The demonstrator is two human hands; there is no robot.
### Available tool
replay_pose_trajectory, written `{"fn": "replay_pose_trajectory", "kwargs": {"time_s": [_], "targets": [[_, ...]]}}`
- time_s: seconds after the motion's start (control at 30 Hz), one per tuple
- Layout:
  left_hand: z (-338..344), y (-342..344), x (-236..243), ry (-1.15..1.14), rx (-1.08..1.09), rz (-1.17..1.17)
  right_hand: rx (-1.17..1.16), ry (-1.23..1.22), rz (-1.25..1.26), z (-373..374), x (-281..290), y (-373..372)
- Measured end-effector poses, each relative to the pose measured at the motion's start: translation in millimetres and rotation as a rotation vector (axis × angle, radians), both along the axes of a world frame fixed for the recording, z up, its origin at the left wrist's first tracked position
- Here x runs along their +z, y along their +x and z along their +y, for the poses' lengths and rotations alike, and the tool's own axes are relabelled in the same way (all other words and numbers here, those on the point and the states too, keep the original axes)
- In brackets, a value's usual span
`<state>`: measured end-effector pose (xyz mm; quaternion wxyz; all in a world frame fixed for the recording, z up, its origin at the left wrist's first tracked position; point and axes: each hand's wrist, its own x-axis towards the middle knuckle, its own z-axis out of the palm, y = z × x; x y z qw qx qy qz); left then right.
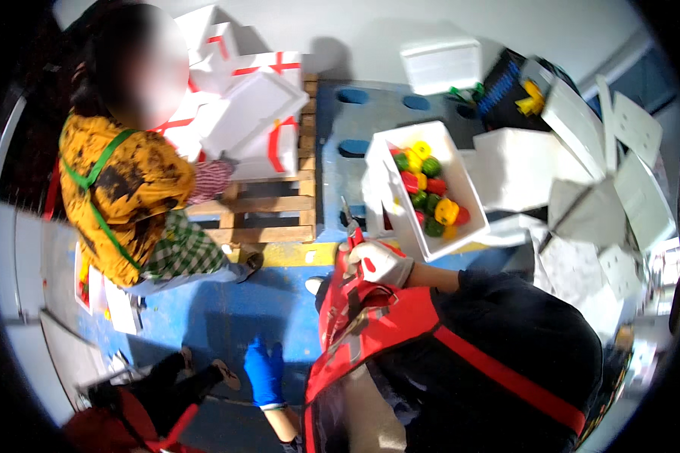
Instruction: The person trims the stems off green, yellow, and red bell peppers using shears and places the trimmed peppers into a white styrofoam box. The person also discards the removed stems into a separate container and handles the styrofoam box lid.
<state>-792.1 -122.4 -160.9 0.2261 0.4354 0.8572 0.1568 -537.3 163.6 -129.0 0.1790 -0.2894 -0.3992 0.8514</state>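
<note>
Red apron (355, 332), worn by a co-worker in a black top, is the nearest thing to the wearer's left hand (264, 372), just to its right. Left hand in a blue glove, fingers stretched out and together, holding nothing, over the blue floor (227, 302). Whether it touches the apron: cannot tell. Right hand not seen.

Co-worker's white-gloved hand (381, 262) grips a small red-handled tool (353, 230), blades pointing up, at the near corner of a white foam box (378, 155). Box tilted, full of peppers (428, 195): red, yellow, green mixed.

More white foam boxes and loose lids (635, 196) piled to the right, overlapping. Behind the pepper box, a blue pallet (340, 113) with oval holes.

Left side: second person in a yellow patterned top (121, 189) with green straps, crouched by a wooden pallet (272, 208). White boxes with red tape (261, 113) are stacked on it.

Bottom left, someone's dark-trousered legs and sandals (223, 372) on the floor, near the blue glove.
</note>
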Motion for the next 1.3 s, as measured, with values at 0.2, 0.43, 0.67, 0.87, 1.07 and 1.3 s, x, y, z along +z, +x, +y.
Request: {"fn": "replay_pose_trajectory", "kwargs": {"time_s": [0.2, 0.43, 0.67, 0.87, 1.07, 1.3], "targets": [[70, -44, 22, 0.35, -0.049, -0.12, -0.323, -0.701, 0.22, -24, -48, 70], [92, -24, -12, 0.159, -0.283, -0.221, -0.208, 0.915, -0.185, -30, -75, 57], [126, -12, -32, 0.138, -0.26, -0.311, -0.185, 1.001, -0.147, 28, -87, 18], [205, -21, -29, 0.01, -0.32, -0.302, -0.368, -0.27, 0.12, 115, -79, -28], [299, -20, -41, 0.026, -0.33, -0.301, -0.699, -0.841, -0.13, 188, -93, -48], [359, -17, -31, 0.108, -0.389, -0.488, -0.704, -0.761, -0.037, 210, -96, 17]]}}
